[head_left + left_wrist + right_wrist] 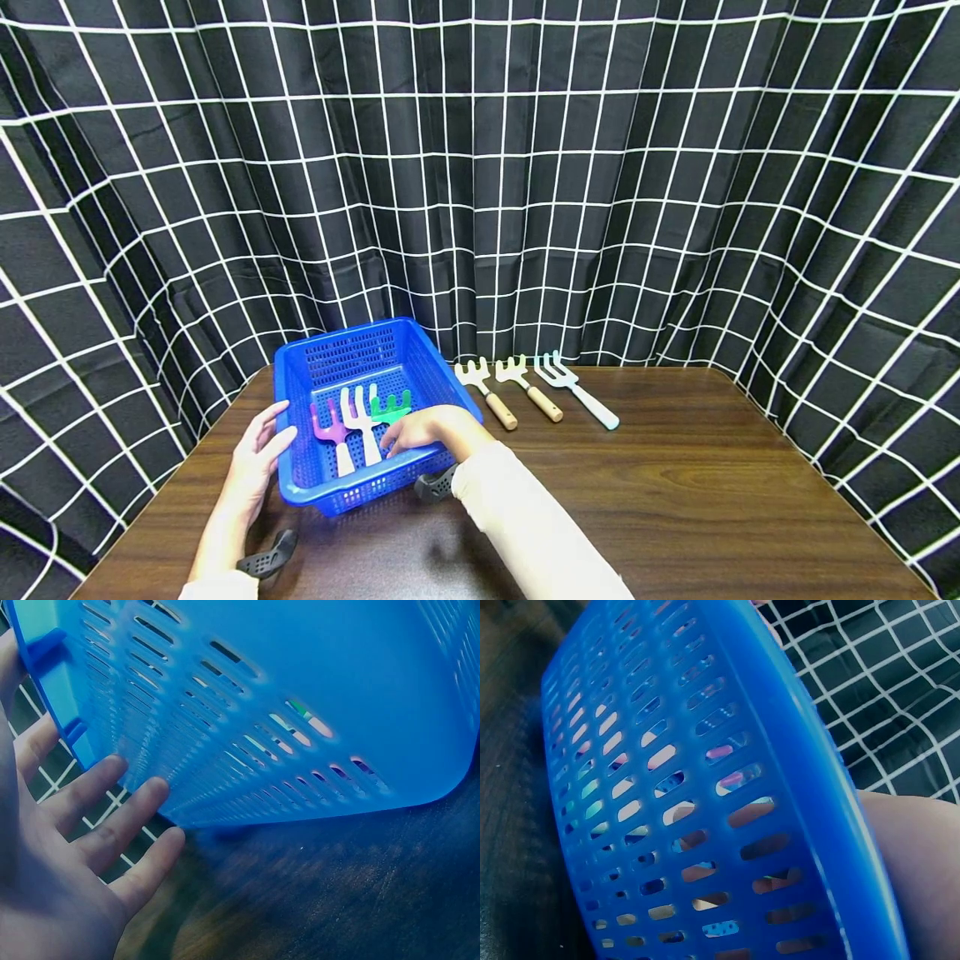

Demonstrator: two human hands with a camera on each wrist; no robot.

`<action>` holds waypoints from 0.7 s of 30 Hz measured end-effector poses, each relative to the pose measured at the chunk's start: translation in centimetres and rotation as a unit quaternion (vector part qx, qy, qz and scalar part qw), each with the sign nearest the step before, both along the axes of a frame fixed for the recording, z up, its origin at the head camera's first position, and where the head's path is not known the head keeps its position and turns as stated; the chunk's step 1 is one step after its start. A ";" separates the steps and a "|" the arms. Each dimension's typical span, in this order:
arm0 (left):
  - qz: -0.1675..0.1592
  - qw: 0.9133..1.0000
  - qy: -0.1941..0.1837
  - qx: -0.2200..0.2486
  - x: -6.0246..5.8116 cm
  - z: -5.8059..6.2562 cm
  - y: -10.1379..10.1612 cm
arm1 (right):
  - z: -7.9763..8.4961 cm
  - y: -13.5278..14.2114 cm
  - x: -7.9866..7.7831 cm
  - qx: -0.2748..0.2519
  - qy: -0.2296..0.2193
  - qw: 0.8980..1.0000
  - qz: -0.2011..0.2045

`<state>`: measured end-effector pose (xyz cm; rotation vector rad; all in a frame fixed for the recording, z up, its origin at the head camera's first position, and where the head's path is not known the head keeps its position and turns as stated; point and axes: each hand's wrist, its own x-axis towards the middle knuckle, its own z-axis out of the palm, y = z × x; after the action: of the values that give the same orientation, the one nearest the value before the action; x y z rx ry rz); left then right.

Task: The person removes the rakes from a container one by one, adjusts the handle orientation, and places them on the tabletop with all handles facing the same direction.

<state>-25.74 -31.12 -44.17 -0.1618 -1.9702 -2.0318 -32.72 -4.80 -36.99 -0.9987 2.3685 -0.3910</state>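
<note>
Spreading left fingers [122, 826] by basket [360, 667]; bending right fingers [405, 433] near green fork [391, 412], showing plainly in head view alone; can't tell if pinching.

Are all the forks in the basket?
No, three forks lie on the table outside the basket.

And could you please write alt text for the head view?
A person's right hand reaches into a blue plastic basket holding pink, white and green garden forks; the left hand is at its left rim. Three more garden forks lie on the wooden table to the right.
</note>
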 end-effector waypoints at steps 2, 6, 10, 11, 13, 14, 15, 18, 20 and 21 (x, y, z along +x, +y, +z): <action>0.000 1.000 -0.002 -0.002 0.0 0.0 0.1 | 0.0 0.1 0.0 0.000 0.006 1.000 0.000; 0.001 1.000 -0.002 -0.006 -0.1 0.1 0.2 | 0.2 0.1 0.2 -0.006 0.049 0.999 -0.007; 0.004 1.000 -0.007 -0.007 -0.1 0.1 0.2 | 0.4 0.1 0.3 -0.023 0.090 0.995 -0.022; 0.005 1.000 -0.009 -0.009 -0.1 0.1 0.2 | 0.5 0.2 0.4 -0.028 0.098 0.994 -0.030; 0.007 1.000 -0.012 -0.011 0.0 0.1 0.2 | 0.6 0.2 0.5 -0.041 0.115 0.991 -0.054; 0.006 1.000 -0.013 -0.011 0.0 0.0 0.2 | 0.6 0.2 0.5 -0.049 0.121 0.989 -0.069; 0.007 1.000 -0.013 -0.011 0.0 0.0 0.1 | 0.6 0.2 0.5 -0.059 0.128 0.986 -0.085; 0.005 1.000 -0.009 -0.006 0.0 0.0 0.1 | 0.6 0.3 0.4 -0.096 0.144 0.977 -0.126; 0.000 1.000 -0.003 0.000 0.1 0.0 0.1 | 0.6 0.3 0.4 -0.123 0.149 0.971 -0.142; -0.002 1.000 -0.001 0.002 0.1 0.0 0.1 | 0.5 0.3 0.3 -0.137 0.151 0.968 -0.147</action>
<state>-25.66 -31.05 -44.19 -0.1641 -1.9675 -2.0396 -32.38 -4.46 -36.46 -0.8750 2.8083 -0.7416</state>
